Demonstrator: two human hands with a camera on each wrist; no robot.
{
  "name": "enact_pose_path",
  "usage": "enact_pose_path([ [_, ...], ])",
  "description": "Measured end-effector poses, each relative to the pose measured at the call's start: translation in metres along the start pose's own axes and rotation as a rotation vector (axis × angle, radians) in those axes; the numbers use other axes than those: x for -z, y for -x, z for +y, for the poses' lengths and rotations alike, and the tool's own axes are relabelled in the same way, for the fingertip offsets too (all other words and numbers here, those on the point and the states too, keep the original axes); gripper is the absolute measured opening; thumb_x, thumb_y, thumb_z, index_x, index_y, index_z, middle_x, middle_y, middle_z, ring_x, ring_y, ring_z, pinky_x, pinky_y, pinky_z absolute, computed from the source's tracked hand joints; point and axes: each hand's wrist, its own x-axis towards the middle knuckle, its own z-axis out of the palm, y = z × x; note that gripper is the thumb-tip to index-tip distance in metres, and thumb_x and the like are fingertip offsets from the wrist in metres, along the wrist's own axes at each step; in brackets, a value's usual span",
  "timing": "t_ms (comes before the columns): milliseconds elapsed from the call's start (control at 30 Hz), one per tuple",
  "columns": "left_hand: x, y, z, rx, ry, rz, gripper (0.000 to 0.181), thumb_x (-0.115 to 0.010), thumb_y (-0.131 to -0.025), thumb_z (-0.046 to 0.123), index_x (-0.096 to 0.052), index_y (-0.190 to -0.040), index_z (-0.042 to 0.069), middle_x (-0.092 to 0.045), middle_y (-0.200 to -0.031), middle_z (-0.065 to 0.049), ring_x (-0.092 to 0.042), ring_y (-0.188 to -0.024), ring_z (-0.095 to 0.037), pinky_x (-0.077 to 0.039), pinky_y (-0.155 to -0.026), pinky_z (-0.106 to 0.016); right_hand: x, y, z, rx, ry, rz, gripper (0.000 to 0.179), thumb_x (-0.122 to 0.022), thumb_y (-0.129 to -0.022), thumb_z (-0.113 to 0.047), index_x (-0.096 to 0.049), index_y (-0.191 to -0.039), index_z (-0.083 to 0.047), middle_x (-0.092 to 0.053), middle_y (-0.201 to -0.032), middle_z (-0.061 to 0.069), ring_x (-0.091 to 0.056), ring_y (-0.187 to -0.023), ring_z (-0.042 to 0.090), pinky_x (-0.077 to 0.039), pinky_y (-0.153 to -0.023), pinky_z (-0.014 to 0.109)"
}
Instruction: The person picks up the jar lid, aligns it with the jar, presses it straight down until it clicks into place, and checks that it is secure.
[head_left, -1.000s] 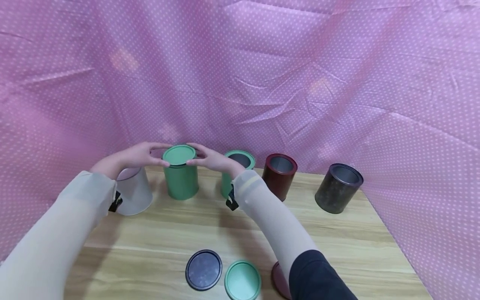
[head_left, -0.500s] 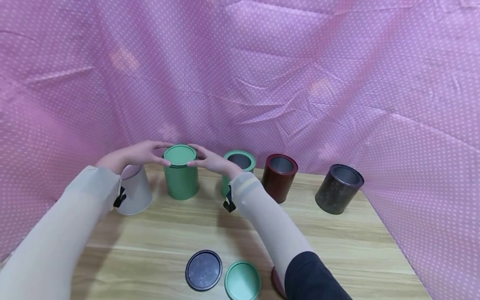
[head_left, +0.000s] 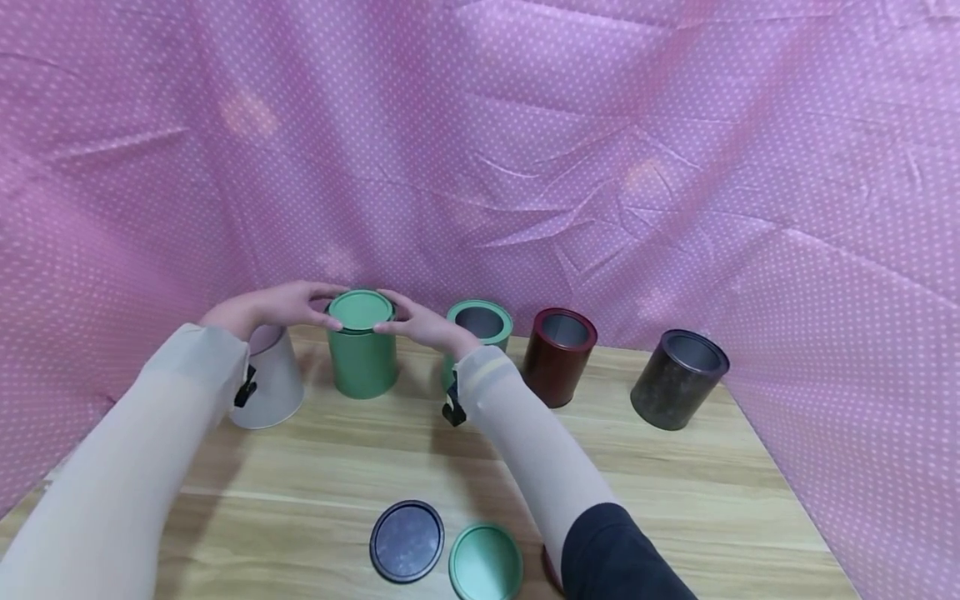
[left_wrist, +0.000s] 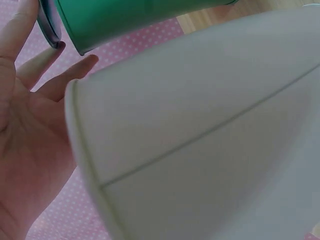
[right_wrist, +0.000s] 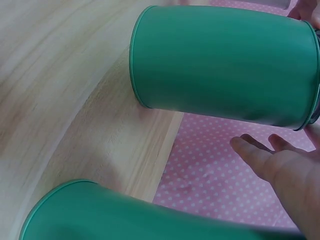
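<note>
In the head view a green can [head_left: 365, 367] stands upright at the back left of the table, with a green lid [head_left: 362, 310] over its mouth. My left hand [head_left: 281, 306] pinches the lid's left edge, thumb in front and fingers behind. On the opposite edge, my right hand [head_left: 423, 323] holds it the same way. The left wrist view shows a gap between the lid's dark rim [left_wrist: 48, 22] and the can's top edge. A white can [head_left: 270, 387], partly hidden, stands under my left wrist.
A second green can [head_left: 480, 321], a dark red can [head_left: 558, 358] and a black can [head_left: 678, 379] stand lidless along the back. Nearer lie a dark lid [head_left: 407, 542], a green lid [head_left: 486, 562] and a red lid [head_left: 552, 571] mostly behind my right arm.
Both hands stay at the lid with only slight shifts. My left forearm has edged right, and my right forearm a little left.
</note>
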Motion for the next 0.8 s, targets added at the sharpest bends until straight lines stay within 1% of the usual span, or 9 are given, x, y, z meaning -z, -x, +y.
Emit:
enact_pose_path([
  [133,0.0009,-0.0003,-0.002,-0.015,0.012,-0.009,0.083,-0.068,-0.089,0.039,-0.029,-0.148,-0.003,-0.035,-0.149,-0.03,-0.035,-0.135,-0.048,-0.028,-0.111,-0.062,-0.0003,-0.0021,0.0004,0.001,-0.001,-0.003,0.078,-0.064,-0.09,-0.046,-0.02,-0.153,-0.038,-0.031,-0.158,0.005,-0.027,-0.146,0.027,-0.025,-0.116,0.054],
  [267,0.0008,-0.0005,-0.0038,-0.025,-0.001,-0.019,0.081,-0.067,-0.09,0.038,-0.03,-0.148,-0.004,-0.035,-0.148,-0.03,-0.035,-0.135,-0.049,-0.03,-0.11,-0.062,-0.0005,-0.0052,0.0022,-0.019,0.005,-0.013,0.078,-0.065,-0.089,-0.049,-0.02,-0.152,-0.042,-0.03,-0.158,0.004,-0.027,-0.146,0.027,-0.024,-0.117,0.053],
  [533,-0.0001,-0.0021,-0.0031,0.005,0.0,-0.034,0.081,-0.065,-0.091,0.04,-0.029,-0.149,-0.003,-0.036,-0.147,-0.032,-0.035,-0.134,-0.05,-0.031,-0.109,-0.063,-0.0001,-0.0069,0.0044,-0.026,0.005,-0.036,0.077,-0.064,-0.09,-0.047,-0.019,-0.153,-0.039,-0.028,-0.159,0.001,-0.032,-0.144,0.023,-0.035,-0.113,0.043],
  [733,-0.0007,-0.0015,-0.0011,0.02,-0.011,-0.043,0.08,-0.064,-0.092,0.041,-0.029,-0.149,-0.003,-0.037,-0.146,-0.032,-0.036,-0.134,-0.05,-0.031,-0.109,-0.063,0.0003,-0.0071,0.0051,-0.029,-0.005,-0.045,0.077,-0.064,-0.09,-0.047,-0.021,-0.153,-0.038,-0.031,-0.158,0.002,-0.034,-0.143,0.023,-0.037,-0.112,0.041],
  [800,-0.0003,-0.0016,-0.0001,0.026,-0.019,-0.045,0.08,-0.063,-0.092,0.041,-0.029,-0.149,-0.003,-0.036,-0.147,-0.033,-0.035,-0.134,-0.051,-0.03,-0.109,-0.064,0.0009,-0.0073,0.0057,-0.027,-0.017,-0.045,0.077,-0.064,-0.09,-0.047,-0.021,-0.153,-0.038,-0.031,-0.158,0.002,-0.033,-0.143,0.023,-0.036,-0.113,0.043],
])
